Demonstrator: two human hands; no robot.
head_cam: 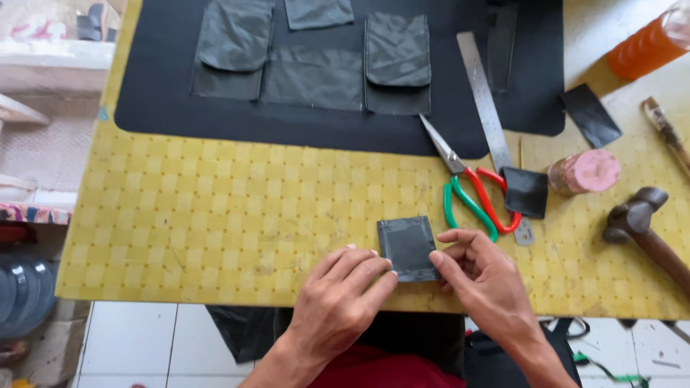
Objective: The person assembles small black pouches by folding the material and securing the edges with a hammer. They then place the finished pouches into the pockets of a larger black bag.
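Observation:
A small black rectangular leather piece [407, 244] lies flat on the yellow checked table cover [215, 208] near the front edge. My left hand [338, 302] rests palm down with its fingertips pressing the piece's lower left corner. My right hand [485, 280] pinches the piece's right edge between thumb and forefinger. Just beyond the right hand lie scissors [471, 190] with one red and one green handle.
A large black sheet [158, 86] with several dark pocket pieces [316, 65] covers the far table. A steel ruler [485, 108], a black square scrap [526, 191], a pink-lidded jar [586, 172], a hammer [647, 230], a brush [665, 133] and an orange bottle [647, 47] lie right.

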